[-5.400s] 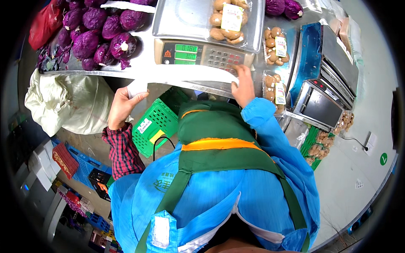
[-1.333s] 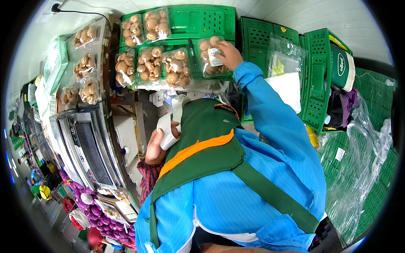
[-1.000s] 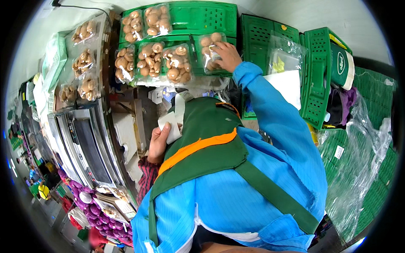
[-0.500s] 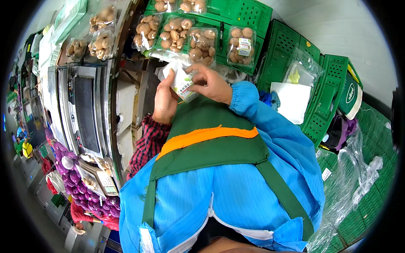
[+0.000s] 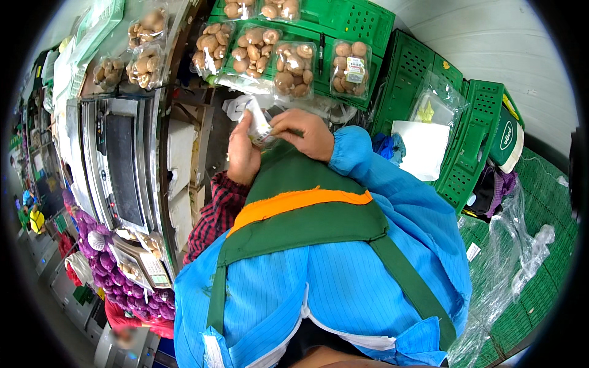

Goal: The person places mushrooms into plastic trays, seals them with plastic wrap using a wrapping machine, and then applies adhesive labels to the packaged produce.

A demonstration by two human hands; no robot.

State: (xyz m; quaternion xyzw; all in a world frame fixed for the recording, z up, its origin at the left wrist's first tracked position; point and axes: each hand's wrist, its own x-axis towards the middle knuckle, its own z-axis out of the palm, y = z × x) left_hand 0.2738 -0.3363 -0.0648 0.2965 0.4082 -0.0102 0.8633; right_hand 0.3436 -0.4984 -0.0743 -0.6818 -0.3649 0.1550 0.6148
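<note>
Green crates (image 5: 359, 24) bore wrapped mushroom trays (image 5: 293, 69), left hand (image 5: 243, 154) and right hand (image 5: 305, 132) met below, fingers of both pinched a label strip (image 5: 259, 124).

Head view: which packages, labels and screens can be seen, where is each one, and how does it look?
Label strip: small, white, held between left hand and right hand.
Labelled mushroom tray: clear-wrapped, brown mushrooms, white sticker, on green crate.
Mushroom trays: wrapped, left of it, no sticker visible.
Scale: lower left, grey, small greenish screen.
Plastic bag: clear, on right crates.
</note>
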